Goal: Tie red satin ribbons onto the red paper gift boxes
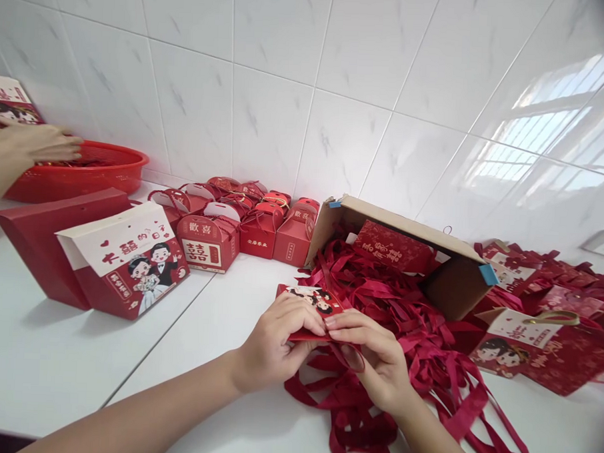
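A small red gift box [313, 295] with a cartoon couple on its face is held between both my hands, low over the white table. My left hand [280, 336] is closed on its near left edge, thumb below and fingers on top. My right hand [374, 356] pinches the near right edge. By the right thumb shows a dark red strip that looks like ribbon; how it meets the box is hidden by my fingers. Beneath and beyond my hands spreads a heap of dark red ribbons [379, 293], spilling out of a cardboard box [407, 221] lying on its side.
Two larger gift boxes, one with a bride and groom [130, 262], stand left. Small red boxes [209, 239] line the tiled wall. At far left, another person's hand [35, 141] is over a red basket [119, 172]. More gift boxes [567, 351] crowd the right.
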A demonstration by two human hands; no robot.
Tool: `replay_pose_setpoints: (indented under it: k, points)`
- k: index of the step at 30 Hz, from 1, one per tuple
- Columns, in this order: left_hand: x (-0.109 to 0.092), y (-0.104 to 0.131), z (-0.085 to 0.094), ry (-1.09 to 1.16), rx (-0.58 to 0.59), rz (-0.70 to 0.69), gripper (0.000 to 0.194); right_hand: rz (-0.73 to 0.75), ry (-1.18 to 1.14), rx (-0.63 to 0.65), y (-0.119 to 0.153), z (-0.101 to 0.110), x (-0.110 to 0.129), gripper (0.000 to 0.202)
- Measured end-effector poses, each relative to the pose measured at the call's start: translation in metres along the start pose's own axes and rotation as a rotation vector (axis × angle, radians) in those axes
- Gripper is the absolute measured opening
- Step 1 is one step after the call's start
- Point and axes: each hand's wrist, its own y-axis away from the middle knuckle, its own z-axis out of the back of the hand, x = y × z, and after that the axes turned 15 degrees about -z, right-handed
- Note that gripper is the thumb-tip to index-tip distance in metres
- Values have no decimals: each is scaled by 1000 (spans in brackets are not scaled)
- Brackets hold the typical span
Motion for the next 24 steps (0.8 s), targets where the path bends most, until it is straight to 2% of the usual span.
replay_pose_setpoints:
  k: [6, 15, 17, 20, 22, 24]
  points:
    - [0, -3, 3, -44, -42, 28, 14, 6, -64, -57, 4, -6, 0, 40]
    - [0, -2, 3, 30, -60, 210, 13, -94, -126, -25, 8, -15, 2, 34]
    - [2, -2, 3, 20, -51, 195, 13, -116, -147, -33, 7, -16, 2, 31]
    - [7, -2, 4, 39, -33, 82, 13, -155, -161, -67, 3, -14, -3, 36]
    - [9, -2, 4, 58, -23, 25, 13, -158, -24, -121, -1, -11, -11, 43]
    - [11, -1, 5, 55, -4, 0, 14, -132, 227, -202, -5, -5, -21, 44]
